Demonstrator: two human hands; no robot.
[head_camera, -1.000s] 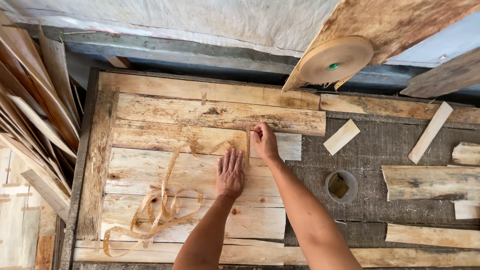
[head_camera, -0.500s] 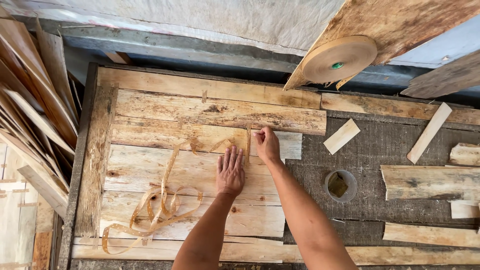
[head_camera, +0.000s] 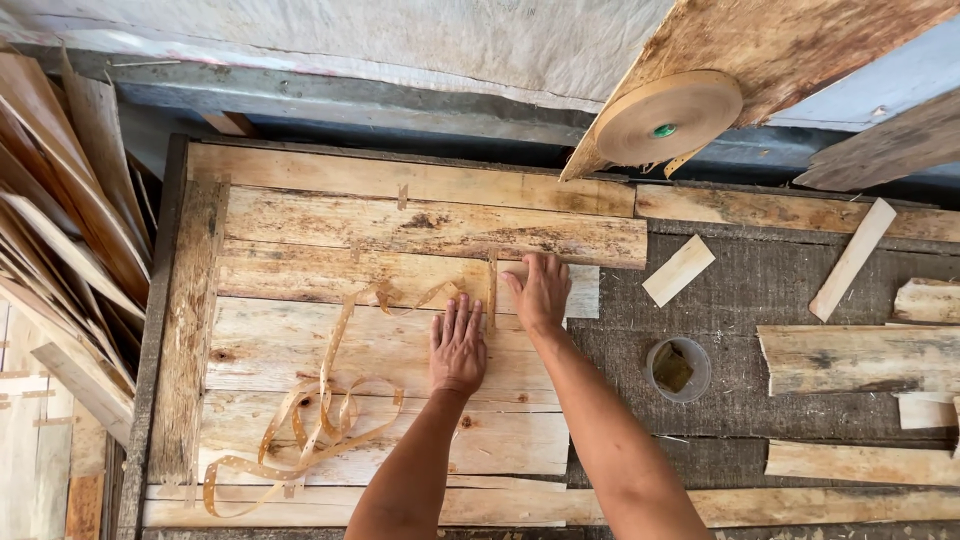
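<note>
Veneer strips (head_camera: 400, 290) on grey workbench (head_camera: 760, 290)

Seen from above, the left hand (head_camera: 458, 343) lies flat on pale veneer sheets (head_camera: 330, 340) while the right hand (head_camera: 541, 292) presses a short vertical tape strip (head_camera: 492, 290) over a seam, with loose perforated tape (head_camera: 310, 420) curling nearby and a tape roll (head_camera: 667, 117) above.

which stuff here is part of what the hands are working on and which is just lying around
In hand:
- left hand, flat on the veneer sheets
- right hand, pressing the tape strip over a seam
- loose perforated tape
- tape roll above

Lying about:
- small offcuts
- round cup
- stacked veneer at left
- ragged wood pieces at right
</note>
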